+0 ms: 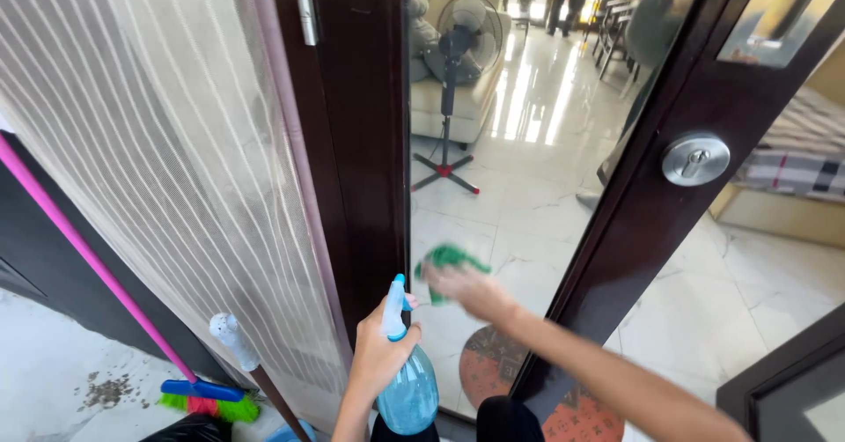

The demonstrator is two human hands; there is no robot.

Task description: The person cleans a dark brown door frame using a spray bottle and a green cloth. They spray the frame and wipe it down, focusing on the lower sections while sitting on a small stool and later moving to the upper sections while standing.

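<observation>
Left hand (380, 354) grips blue spray bottle (407, 389); right hand (471, 290) presses green cloth (447, 261) against glass door (528, 187).

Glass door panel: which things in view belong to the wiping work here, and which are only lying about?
In use:
- green cloth under the right hand
- spray bottle in the left hand
- glass panel

Lying about:
- broom
- standing fan
- round rug
</observation>
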